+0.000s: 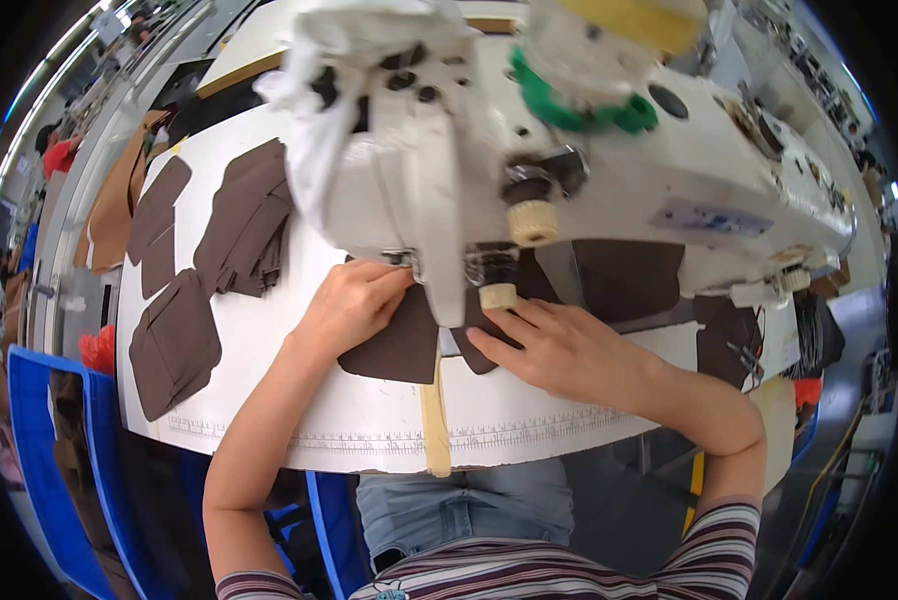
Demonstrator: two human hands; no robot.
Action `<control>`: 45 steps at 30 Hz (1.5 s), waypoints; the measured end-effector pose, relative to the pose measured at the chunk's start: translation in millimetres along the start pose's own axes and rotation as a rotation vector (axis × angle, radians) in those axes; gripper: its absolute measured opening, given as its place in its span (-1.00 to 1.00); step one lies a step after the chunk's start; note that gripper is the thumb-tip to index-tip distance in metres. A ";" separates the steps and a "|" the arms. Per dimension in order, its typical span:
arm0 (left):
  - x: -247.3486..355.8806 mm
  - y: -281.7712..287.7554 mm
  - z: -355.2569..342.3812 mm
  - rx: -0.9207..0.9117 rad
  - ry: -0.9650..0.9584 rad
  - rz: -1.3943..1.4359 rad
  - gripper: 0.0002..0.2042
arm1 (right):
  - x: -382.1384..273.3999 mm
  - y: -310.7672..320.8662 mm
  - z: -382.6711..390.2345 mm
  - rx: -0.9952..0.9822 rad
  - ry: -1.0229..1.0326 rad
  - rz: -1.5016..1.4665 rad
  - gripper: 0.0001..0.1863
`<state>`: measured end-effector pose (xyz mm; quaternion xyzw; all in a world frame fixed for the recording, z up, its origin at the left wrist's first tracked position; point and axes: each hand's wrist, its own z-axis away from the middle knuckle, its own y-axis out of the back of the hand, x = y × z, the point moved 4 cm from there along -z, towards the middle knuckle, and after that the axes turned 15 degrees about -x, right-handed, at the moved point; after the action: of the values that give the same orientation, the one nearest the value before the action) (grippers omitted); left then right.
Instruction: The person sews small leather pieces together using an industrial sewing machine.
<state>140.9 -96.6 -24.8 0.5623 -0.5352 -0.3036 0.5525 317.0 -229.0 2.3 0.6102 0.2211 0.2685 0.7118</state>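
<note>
Dark brown cut fabric piece (401, 345) flat on white counter (269, 345), under head of white industrial sewing machine (609, 170). Left hand (347, 305), right hand (559, 350) apart, open, palms pressing cloth either side of needle. Advice: keep fingertips clear of needle, even tension, feed straight along tan tape strip (434, 420).

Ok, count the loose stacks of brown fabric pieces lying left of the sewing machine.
3: a narrow stack at far left, a bigger pile beside the sewing machine, one stack nearer the table's front edge. Others may be hidden.
</note>
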 end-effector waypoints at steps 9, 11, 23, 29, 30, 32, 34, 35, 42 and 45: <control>-24.1 -12.2 5.8 -0.246 0.522 -0.056 -0.70 | 7.6 -24.5 -16.4 0.404 -0.097 -0.183 -0.65; -24.7 -5.6 0.6 -0.109 0.334 -0.141 -0.72 | 11.3 -30.7 -19.2 0.410 -0.076 -0.179 -0.66; -36.3 20.9 -6.8 0.107 0.426 0.062 -0.70 | 2.6 -19.4 -33.0 0.402 -0.170 0.146 -0.77; 24.0 32.9 25.5 -0.248 0.099 0.256 -0.45 | -2.5 -14.4 -47.5 0.284 -0.253 0.144 -0.79; 28.9 34.3 28.9 -0.374 0.119 0.186 -0.42 | -3.4 -11.8 -49.1 0.356 -0.289 0.203 -0.79; 35.2 38.3 32.3 -0.497 0.140 0.124 -0.38 | -4.1 -12.6 -53.3 0.362 -0.297 0.213 -0.78; 41.9 39.1 32.8 -0.562 0.064 -0.013 -0.30 | -3.3 -13.5 -56.7 0.355 -0.299 0.229 -0.76; 42.7 37.6 32.0 -0.562 0.067 -0.006 -0.30 | -2.6 -13.8 -57.4 0.346 -0.299 0.210 -0.75; 41.9 12.6 23.5 -0.223 0.123 -0.034 -0.39 | 1.4 -5.7 -44.0 0.322 -0.194 -0.027 -0.70; 34.1 6.2 19.7 0.020 0.133 -0.027 -0.53 | 1.3 -5.7 -42.4 0.370 -0.153 0.041 -0.65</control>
<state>129.2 -133.3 -14.4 0.5939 -0.4927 -0.2678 0.5769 291.4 -197.0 -10.0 0.7536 0.1996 0.1907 0.5966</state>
